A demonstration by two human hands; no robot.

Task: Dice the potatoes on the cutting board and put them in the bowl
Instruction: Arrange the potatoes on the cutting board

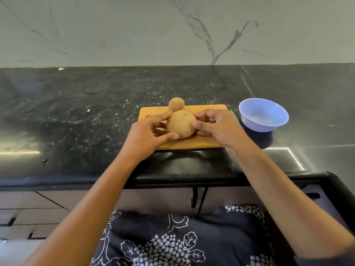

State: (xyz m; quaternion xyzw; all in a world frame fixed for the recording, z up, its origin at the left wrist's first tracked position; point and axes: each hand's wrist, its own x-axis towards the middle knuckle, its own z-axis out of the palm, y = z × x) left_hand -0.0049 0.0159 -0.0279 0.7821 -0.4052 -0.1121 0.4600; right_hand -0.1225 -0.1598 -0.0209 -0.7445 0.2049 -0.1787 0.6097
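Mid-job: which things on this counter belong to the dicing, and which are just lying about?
For the job: large potato, gripped by left hand and right hand; small potato behind it; cutting board; blue bowl; likely a knife at the board's right edge.
Lying about: white scrap at the back of the counter; dark speck near its front edge.

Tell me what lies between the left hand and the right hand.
In the head view, the large potato lies there on the cutting board, the left hand and right hand holding its sides.
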